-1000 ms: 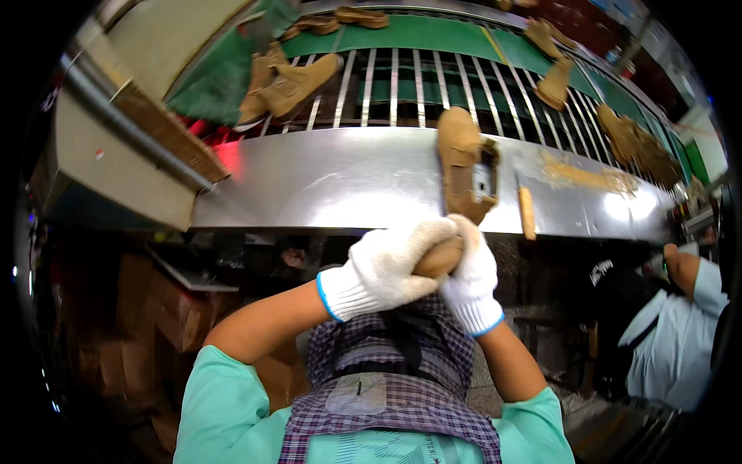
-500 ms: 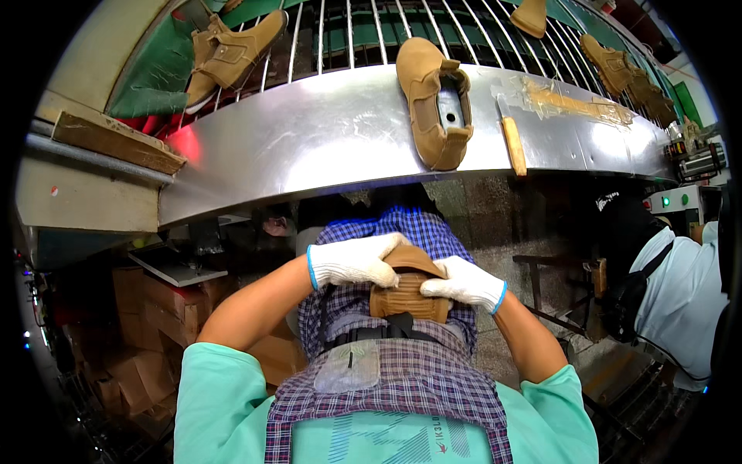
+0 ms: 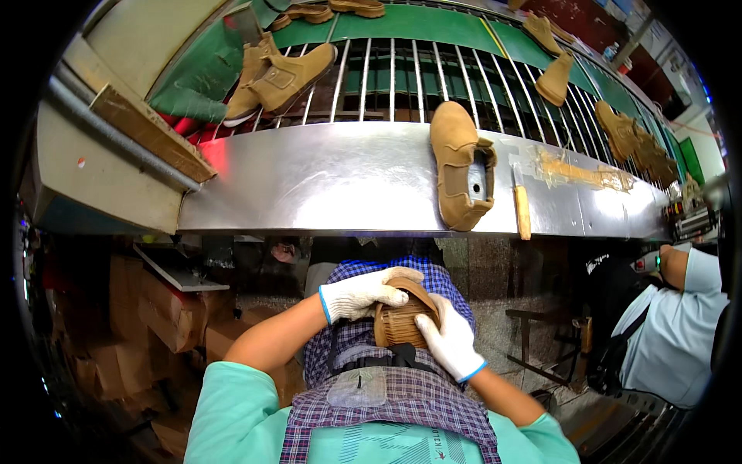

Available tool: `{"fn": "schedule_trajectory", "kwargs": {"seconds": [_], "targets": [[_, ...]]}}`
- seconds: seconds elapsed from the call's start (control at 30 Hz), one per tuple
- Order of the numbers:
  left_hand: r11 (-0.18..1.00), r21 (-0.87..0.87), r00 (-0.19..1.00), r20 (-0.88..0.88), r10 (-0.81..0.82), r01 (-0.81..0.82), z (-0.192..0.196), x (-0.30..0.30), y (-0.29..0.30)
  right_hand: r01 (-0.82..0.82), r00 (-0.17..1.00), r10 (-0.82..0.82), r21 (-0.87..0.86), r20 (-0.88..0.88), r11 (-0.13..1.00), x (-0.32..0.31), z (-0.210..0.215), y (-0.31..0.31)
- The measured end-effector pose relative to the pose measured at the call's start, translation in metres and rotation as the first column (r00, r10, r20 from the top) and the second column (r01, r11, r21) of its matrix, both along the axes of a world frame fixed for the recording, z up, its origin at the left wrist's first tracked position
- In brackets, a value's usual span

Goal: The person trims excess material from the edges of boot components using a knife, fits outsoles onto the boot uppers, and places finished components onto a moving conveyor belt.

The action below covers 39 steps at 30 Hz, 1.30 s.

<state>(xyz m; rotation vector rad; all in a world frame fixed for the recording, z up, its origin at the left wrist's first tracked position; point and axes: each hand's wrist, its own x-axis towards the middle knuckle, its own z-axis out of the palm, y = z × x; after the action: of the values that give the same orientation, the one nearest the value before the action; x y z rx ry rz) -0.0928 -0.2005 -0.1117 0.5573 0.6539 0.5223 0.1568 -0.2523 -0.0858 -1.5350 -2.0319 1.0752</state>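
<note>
shoe sole (image 3: 398, 328): brown, ribbed, curved | left grip (image 3: 362, 294), gloved: grasping sole | right grip (image 3: 454, 340), gloved: grasping sole

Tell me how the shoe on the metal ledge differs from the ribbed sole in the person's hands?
The shoe rests unheld on the metal ledge, while the ribbed sole is held between the left hand and right hand.
The shoe's outside looks mostly smooth; the sole shows rows of grooves.
The shoe has an opening with a grey block inside; no such block shows in the sole.
Both are brownish.
</note>
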Motion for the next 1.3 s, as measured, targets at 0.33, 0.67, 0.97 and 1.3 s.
{"fn": "schedule_trajectory", "kwargs": {"seconds": [0.33,0.67,0.97,1.3], "targets": [[0.972,0.156,0.983,-0.037,0.181,-0.173,-0.010,0.005,0.001,-0.003,0.984,0.087,0.469,-0.157,0.883,-0.018,-0.067,0.043],[0.966,-0.060,0.953,0.158,0.259,-0.252,-0.034,-0.006,0.010,-0.026,0.999,0.026,-0.010,0.043,1.000,-0.027,-0.046,0.048],[1.000,0.008,0.952,0.307,-0.004,0.002,-0.020,0.014,0.027,-0.124,0.991,0.130,0.502,0.024,0.856,0.012,0.095,0.080],[0.995,0.082,0.930,0.367,0.030,-0.064,-0.025,0.004,0.026,0.250,0.792,-0.163,0.070,-0.588,0.966,-0.026,0.063,0.188]]}}
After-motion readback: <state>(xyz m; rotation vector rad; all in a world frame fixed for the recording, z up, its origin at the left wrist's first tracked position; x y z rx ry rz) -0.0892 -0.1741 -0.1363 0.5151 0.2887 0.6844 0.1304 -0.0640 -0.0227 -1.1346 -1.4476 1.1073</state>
